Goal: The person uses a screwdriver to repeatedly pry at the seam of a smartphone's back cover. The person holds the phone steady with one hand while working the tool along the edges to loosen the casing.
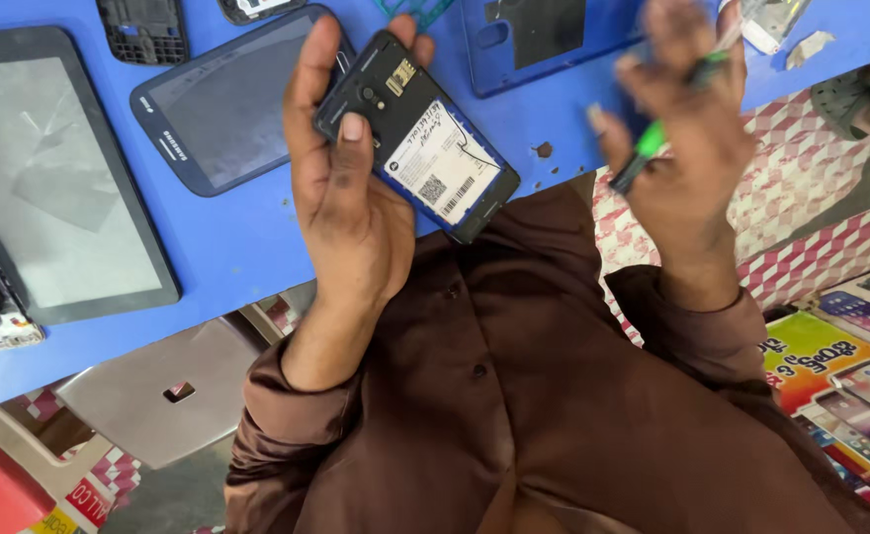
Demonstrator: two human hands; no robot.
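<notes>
My left hand point(341, 188) holds a black phone point(420, 133) with its back cover off, over the edge of a blue table point(237, 247). The thumb rests near the camera, and a white label covers the battery. My right hand point(682, 138) is raised to the right of the phone and blurred by motion. It grips a thin green-handled tool point(652, 143). The tool's tip points down and left, apart from the phone. Both arms wear brown sleeves.
On the table lie a dark blue tablet point(217, 109), a larger grey-screened tablet point(49, 168), a black phone frame point(143, 30) and a blue back cover point(544, 40). A grey stool point(158, 391) stands below the table edge. Colourful phone posters point(850, 376) are at right.
</notes>
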